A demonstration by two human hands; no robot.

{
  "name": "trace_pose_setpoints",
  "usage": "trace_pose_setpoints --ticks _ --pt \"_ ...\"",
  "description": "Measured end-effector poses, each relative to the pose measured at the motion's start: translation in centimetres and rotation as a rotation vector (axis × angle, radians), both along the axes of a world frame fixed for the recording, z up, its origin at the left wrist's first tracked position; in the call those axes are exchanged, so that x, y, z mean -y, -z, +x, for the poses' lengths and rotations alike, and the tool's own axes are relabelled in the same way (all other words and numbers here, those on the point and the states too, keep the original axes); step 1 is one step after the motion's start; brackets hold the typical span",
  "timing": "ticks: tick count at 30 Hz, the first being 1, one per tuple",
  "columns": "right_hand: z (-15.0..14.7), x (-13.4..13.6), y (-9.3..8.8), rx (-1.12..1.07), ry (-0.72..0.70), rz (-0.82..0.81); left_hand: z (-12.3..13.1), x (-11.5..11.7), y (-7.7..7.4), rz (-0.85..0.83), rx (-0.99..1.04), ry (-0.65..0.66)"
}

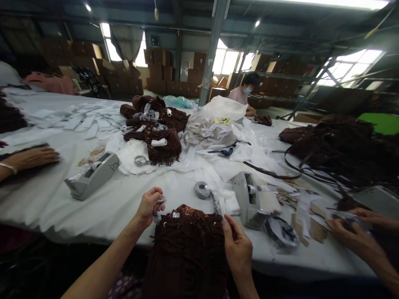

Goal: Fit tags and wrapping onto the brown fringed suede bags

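A dark brown fringed bag [188, 249] with metal eyelets and a patterned lining hangs over the table's front edge, close to my body. My left hand [151, 206] is closed on a crumpled piece of clear plastic wrap [156, 216] at the bag's upper left corner. At the upper right corner, my right hand [236, 241] has thumb and fingers pinched together beside a pale strip [222, 203]; what they hold is too small to make out. A plastic-wrapped grey coil [202, 189] lies just beyond the bag, its wrapped strap running toward my right hand.
Grey tape dispensers [93, 174] [249, 199] stand left and right on the white-covered table [149, 178]. Brown bags [165, 145] are heaped behind, more [339, 145] at right. A wrapped black coil [281, 233] lies right. Other people's hands [33, 158] [358, 232] work at both sides.
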State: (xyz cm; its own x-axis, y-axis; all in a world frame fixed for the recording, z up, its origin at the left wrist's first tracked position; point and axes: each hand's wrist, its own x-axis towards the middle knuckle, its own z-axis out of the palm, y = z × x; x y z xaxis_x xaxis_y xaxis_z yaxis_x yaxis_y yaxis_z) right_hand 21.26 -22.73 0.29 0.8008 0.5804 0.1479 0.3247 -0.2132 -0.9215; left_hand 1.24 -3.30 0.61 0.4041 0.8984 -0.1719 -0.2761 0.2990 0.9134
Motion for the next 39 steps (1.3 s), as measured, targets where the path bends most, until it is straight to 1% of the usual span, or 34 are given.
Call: trace_pose_setpoints --ticks 3,6,8,9,11,12,13,14,16,17,18,20,22,24,26,28,30,31,33,35,37,39 --pt "0.8 1.3 2.5 0.073 0.013 -0.087 -0.7 -0.7 0.1 0.035 -0.114 0.04" --pt "1.9 1.9 3.9 0.026 0.016 -0.141 -2.8 -2.5 -0.2 0.156 -0.368 0.031" --pt "2.7 1.7 4.1 -0.02 -0.016 -0.171 -4.5 -3.7 -0.9 0.3 -0.661 -0.033" --pt "3.0 1.4 4.0 -0.029 -0.035 -0.185 -5.2 -4.0 -1.5 0.388 -0.828 -0.096" --pt "3.7 0.3 3.4 -0.003 -0.063 -0.206 -5.9 -3.7 -2.8 0.58 -1.09 -0.231" --pt "4.1 -0.4 3.0 0.03 -0.07 -0.211 -5.9 -3.0 -3.4 0.666 -1.138 -0.256" --pt "4.5 -1.2 2.6 0.074 -0.076 -0.212 -5.4 -2.1 -3.9 0.722 -1.098 -0.222" --pt "4.9 -2.1 2.2 0.131 -0.085 -0.213 -4.7 -0.9 -4.3 0.751 -1.001 -0.123" --pt "5.9 -4.3 1.6 0.249 -0.106 -0.223 -2.6 1.6 -4.3 0.747 -0.75 0.175" --pt "6.4 -5.4 1.3 0.295 -0.116 -0.233 -1.5 2.8 -4.0 0.74 -0.653 0.311" --pt "6.8 -6.6 1.2 0.328 -0.126 -0.244 -0.3 3.8 -3.6 0.751 -0.583 0.414" --pt "7.5 -8.8 1.0 0.367 -0.148 -0.259 1.6 5.0 -2.5 0.793 -0.527 0.546" --pt "7.8 -10.7 1.0 0.393 -0.173 -0.268 2.7 5.3 -1.7 0.83 -0.516 0.615" --pt "7.6 -11.8 0.8 0.414 -0.202 -0.265 3.0 5.1 -1.4 0.836 -0.477 0.649" --pt "7.0 -11.9 0.3 0.418 -0.231 -0.241 2.8 4.8 -1.4 0.829 -0.409 0.649" --pt "6.1 -10.9 -0.6 0.411 -0.258 -0.2 2.4 4.4 -1.6 0.826 -0.38 0.616" --pt "4.8 -8.8 -1.7 0.349 -0.271 -0.127 2.0 3.7 -2.0 0.836 -0.424 0.567" --pt "3.9 -7.6 -2.2 0.282 -0.274 -0.088 1.8 3.3 -2.3 0.847 -0.47 0.541" --pt "1.8 -5.4 -2.9 0.071 -0.299 -0.059 1.7 2.3 -3.3 0.891 -0.578 0.505" --pt "-0.7 -4.4 -2.8 -0.139 -0.407 -0.115 1.7 1.2 -5.1 0.968 -0.664 0.505" --pt "-3.2 -4.9 -2.3 -0.263 -0.527 -0.162 1.6 0.3 -7.1 1.059 -0.725 0.521" --pt "-5.2 -6.5 -1.4 -0.356 -0.588 -0.14 1.3 -0.5 -8.5 1.114 -0.78 0.524"
